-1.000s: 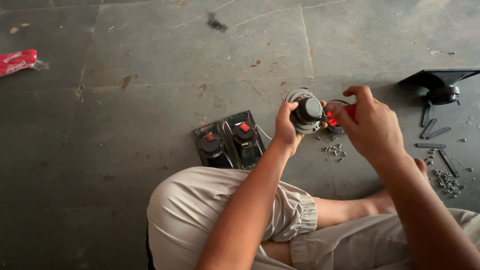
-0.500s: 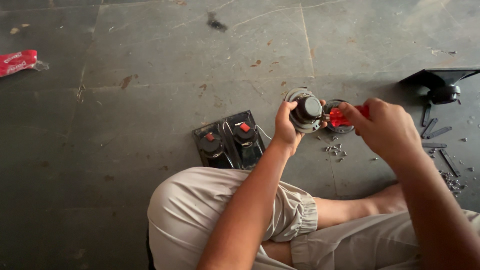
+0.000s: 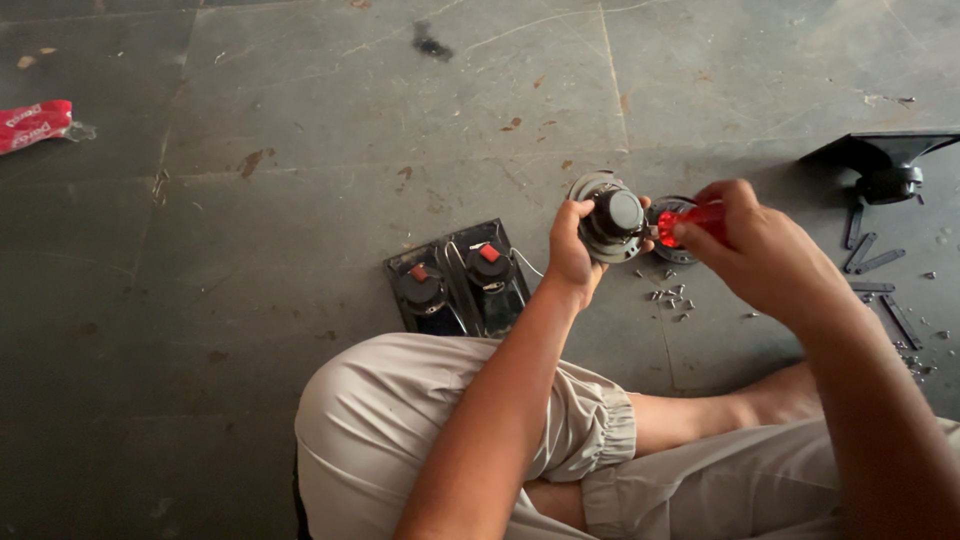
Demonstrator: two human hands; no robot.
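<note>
My left hand [image 3: 570, 250] grips a small round speaker [image 3: 607, 216] with a metal rim and a black magnet, held just above the floor. My right hand [image 3: 760, 250] is closed around a red-handled screwdriver [image 3: 685, 222] whose tip meets the side of the speaker. Under the screwdriver a second round speaker [image 3: 672, 250] lies on the floor, mostly hidden. Small screws [image 3: 670, 297] are scattered below both hands.
A black panel [image 3: 460, 280] with two mounted speakers and red tabs lies by my left knee. Black plastic strips [image 3: 865, 255], more screws and a black bracket [image 3: 880, 165] sit at the right. A red wrapper [image 3: 35, 124] lies far left on the grey stone floor.
My right hand has slid a little to the right and down off the speaker, so more of the red handle shows. The left hand and speaker have stayed put.
</note>
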